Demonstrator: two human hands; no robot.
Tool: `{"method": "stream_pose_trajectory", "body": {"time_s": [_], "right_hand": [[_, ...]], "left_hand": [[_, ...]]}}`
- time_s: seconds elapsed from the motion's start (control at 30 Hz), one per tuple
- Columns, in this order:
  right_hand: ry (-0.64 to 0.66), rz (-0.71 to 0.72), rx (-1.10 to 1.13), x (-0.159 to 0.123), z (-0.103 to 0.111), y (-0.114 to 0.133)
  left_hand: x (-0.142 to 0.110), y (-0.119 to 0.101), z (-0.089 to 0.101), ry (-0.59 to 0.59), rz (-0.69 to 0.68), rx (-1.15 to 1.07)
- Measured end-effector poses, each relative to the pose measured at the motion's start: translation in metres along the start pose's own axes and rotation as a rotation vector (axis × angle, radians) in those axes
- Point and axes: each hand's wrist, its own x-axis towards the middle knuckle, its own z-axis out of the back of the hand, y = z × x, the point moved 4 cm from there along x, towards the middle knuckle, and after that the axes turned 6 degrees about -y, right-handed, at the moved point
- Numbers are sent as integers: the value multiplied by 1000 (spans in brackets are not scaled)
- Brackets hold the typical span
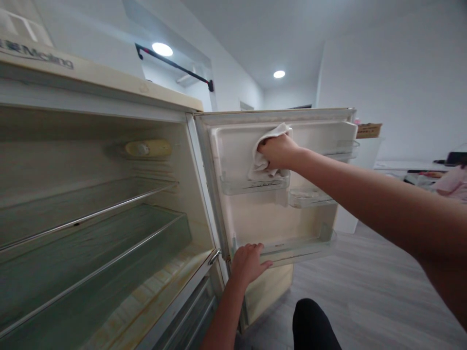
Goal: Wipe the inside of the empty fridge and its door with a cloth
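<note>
while your right hand (279,151) presses a bunched white cloth (263,150) against the inner liner of the open fridge door (255,214), the step in hand reads as wiping the upper part of that door, just above the top door bin (255,184). your fingers are closed around the cloth, which sits between palm and liner near the hinge side. your left hand (248,262) holds nothing: it lies flat with fingers spread on the lower edge of the door, touching the end of the bottom door bin (295,248), and appears to steady the door. the small middle bin (308,197) sits just right of the cloth and below it. the fridge cavity (109,204) at left stands open with its wire shelves (91,214) bare. judged from this position, the next move calls for firm, even pressure on the cloth while you keep the door braced, so that it does not swing away from your stroke.
</note>
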Motion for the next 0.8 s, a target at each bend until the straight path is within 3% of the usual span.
{"method": "stream_pose_trajectory", "body": {"time_s": [0.27,0.4,0.53,0.67,0.8], "right_hand": [[-91,21,52,4,-3,4],[-219,96,12,6,-2,15],[-276,245,111,17,3,37],[-268,354,169,23,2,43],[-182,253,216,15,-17,21]], "left_hand": [[1,2,-5,-5,-2,-1],[1,2,-6,-18,-5,-11],[1,2,-7,-27,-1,-14],[1,2,-8,-20,-7,-10],[0,3,-7,-24,-10,-6]]}}
